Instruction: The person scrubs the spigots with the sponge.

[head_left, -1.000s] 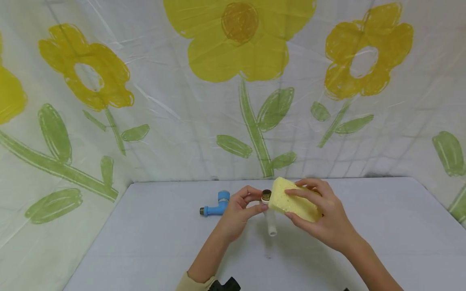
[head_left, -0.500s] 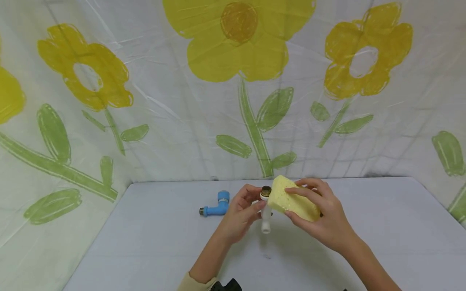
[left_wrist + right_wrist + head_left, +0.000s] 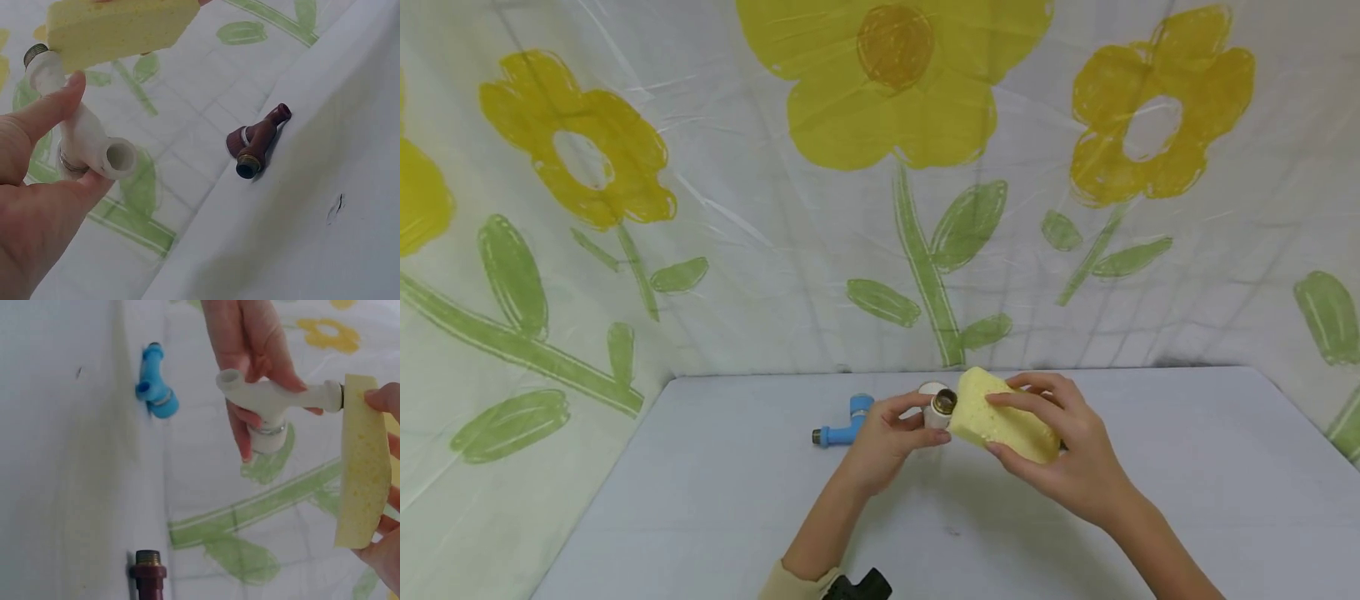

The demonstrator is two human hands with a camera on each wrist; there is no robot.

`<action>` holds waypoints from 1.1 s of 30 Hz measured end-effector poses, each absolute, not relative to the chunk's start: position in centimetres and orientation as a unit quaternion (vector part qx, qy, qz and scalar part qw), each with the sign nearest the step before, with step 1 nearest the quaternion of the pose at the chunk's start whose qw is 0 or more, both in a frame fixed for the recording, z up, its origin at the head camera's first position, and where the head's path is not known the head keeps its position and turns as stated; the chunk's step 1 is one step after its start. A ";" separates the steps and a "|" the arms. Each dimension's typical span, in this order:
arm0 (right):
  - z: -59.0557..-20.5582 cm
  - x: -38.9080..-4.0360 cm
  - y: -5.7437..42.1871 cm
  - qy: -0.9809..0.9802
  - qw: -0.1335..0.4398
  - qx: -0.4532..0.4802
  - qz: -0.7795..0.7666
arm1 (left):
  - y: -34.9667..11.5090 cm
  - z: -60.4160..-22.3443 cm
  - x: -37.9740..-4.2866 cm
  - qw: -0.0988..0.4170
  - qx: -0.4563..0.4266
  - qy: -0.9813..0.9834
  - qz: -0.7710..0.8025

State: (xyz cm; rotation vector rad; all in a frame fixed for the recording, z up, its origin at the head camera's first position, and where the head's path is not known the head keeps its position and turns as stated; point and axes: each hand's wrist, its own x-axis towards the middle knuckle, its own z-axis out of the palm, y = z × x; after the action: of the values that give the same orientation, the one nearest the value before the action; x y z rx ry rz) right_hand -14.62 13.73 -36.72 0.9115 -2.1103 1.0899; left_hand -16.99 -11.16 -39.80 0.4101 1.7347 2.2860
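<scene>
My left hand [image 3: 880,446] holds a white plastic faucet [image 3: 269,397] by its body, thumb on one side and fingers on the other. The faucet's threaded brass end [image 3: 945,402] points at the sponge. Gripped between thumb and fingers, the yellow sponge [image 3: 996,417] is in my right hand [image 3: 1071,446], above the table. In the right wrist view, the threaded end meets the sponge's flat side. The left wrist view shows the open spout [image 3: 120,157] facing away from the sponge.
On the white table [image 3: 715,500] lies a blue faucet [image 3: 846,427], left of my hands. A dark red faucet [image 3: 256,144] lies there too, mostly hidden behind my right hand in the head view. A flower-printed sheet [image 3: 775,250] hangs behind the table.
My left hand has turned the white faucet: its spout pointed down toward me before, and now the threaded end tips toward me. The sponge has barely moved.
</scene>
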 end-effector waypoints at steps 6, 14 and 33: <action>-36.5 -14.5 14.0 -0.800 0.284 0.337 0.408 | -11.4 -39.9 -16.9 0.135 0.122 0.600 0.779; -36.6 -14.7 14.1 -0.799 0.294 0.329 0.410 | -11.6 -40.0 -17.1 0.143 0.103 0.594 0.785; -36.3 -14.7 14.5 -0.799 0.283 0.351 0.398 | -11.8 -39.3 -17.3 0.116 0.121 0.682 0.712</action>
State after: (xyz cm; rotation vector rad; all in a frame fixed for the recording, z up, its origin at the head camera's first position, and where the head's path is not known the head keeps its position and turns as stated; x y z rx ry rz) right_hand -14.73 14.51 -36.26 0.9397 -2.1388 1.0656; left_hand -17.26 -11.75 -39.27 0.3531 1.9977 2.0836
